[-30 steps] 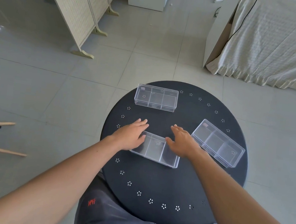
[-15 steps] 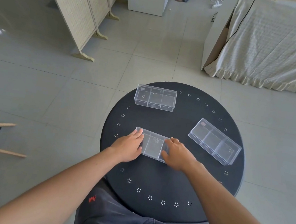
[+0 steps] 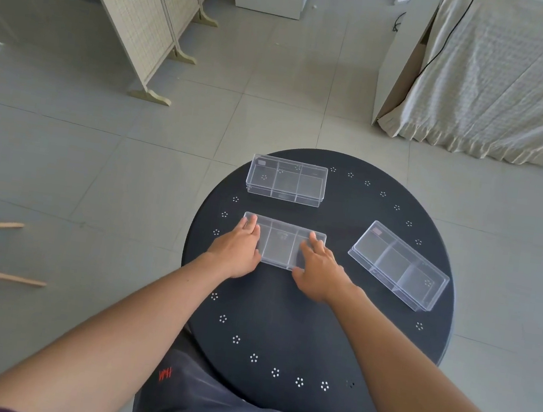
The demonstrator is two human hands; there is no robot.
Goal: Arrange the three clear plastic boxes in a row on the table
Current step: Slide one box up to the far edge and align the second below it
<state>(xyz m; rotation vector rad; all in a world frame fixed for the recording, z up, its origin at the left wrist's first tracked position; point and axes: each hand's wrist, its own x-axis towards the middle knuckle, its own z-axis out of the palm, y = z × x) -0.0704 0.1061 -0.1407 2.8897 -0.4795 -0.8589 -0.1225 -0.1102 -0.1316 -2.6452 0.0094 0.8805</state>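
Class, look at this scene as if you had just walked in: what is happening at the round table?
A person seated at a round black table has both hands on one clear box, the left hand at its left end and the right hand at its right end. A second clear box sits parallel just beyond it. The third box lies apart on the right, angled, not yet in line.
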